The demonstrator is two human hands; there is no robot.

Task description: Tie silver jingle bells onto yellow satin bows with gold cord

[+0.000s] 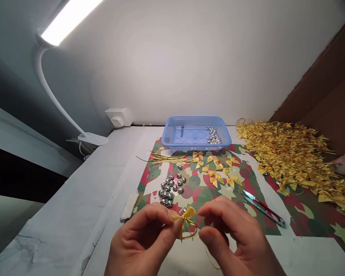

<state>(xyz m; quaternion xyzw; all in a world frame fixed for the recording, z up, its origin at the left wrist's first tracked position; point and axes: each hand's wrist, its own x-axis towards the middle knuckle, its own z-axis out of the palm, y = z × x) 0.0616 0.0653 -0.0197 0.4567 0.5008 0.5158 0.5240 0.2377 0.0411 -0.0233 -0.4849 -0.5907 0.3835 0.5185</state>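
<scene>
My left hand (145, 239) pinches a small yellow ribbon bow (186, 218) between thumb and forefinger, low in the middle of the view. A silver bell (183, 211) and a loop of gold cord (189, 234) sit on the bow. My right hand (232, 237) is closed in a pinch just right of the bow, on the thin gold cord that trails down from it. Both hands hover over a red and green patterned sheet (201, 191).
Loose silver bells (171, 188) lie ahead on the left, several yellow bows (215, 168) beyond. A blue basket (196, 133) with bells stands at the back. Red-handled snips (263, 207) lie to the right. A big heap of finished bows (299, 157) fills the right. A desk lamp (54, 80) stands left.
</scene>
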